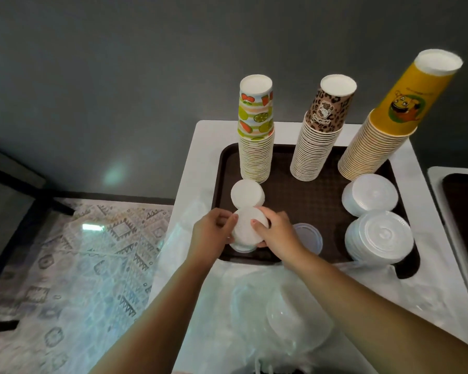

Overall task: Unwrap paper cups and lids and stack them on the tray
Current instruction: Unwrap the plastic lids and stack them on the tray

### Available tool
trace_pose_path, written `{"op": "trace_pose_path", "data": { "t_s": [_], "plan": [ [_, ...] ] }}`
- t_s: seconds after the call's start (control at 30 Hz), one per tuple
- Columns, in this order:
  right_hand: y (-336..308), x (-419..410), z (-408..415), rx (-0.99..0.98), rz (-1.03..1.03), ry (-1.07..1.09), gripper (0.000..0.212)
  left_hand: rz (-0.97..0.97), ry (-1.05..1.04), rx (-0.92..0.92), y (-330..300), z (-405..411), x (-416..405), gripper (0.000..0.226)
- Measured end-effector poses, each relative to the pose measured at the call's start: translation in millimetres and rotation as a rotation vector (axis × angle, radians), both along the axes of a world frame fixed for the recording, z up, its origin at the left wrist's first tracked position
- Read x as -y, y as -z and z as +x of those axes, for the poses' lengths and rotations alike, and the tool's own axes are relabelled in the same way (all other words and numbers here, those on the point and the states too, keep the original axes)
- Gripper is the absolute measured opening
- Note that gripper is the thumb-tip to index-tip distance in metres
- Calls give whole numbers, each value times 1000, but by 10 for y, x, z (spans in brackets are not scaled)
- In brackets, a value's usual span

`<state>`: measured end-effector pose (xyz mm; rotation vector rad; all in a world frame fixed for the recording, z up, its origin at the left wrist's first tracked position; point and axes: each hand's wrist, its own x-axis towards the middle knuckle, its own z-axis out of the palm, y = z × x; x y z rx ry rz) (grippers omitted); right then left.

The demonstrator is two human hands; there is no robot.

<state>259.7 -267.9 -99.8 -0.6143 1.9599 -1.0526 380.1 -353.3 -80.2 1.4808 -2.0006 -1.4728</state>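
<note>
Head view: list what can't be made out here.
- Lid stack: its sides and count, hidden by the left hand and right hand.
- Clear lid: partly behind the right hand.
- Second tray: cut off by the right edge.
- Plastic wrap: contents blurred.
- Brown cups: print too small to read.

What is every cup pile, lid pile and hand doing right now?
fruit cup stack: upside down, standing on tray
leopard cup stack: upside down, leaning slightly
yellow cup stack: upside down, leaning right
white stack: gripped by both hands
left hand: grips white stack
right hand: grips white stack
</note>
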Motion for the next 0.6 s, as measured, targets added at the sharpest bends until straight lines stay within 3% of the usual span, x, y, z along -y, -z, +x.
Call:
{"op": "trace_pose_path", "data": {
  "t_s": [0.13, 0.43, 0.6],
  "plan": [
    [21, 29, 104, -207, 8, -36, 40, -110, 14, 49, 132, 95, -32, 20],
    [137, -38, 201, -182, 18, 8, 43, -270, 88, 192, 253, 121, -75, 24],
    [43, -192, 169, -246, 0, -54, 41, -376, 106, 98, 172, 114, -183, 29]
  ]
}}
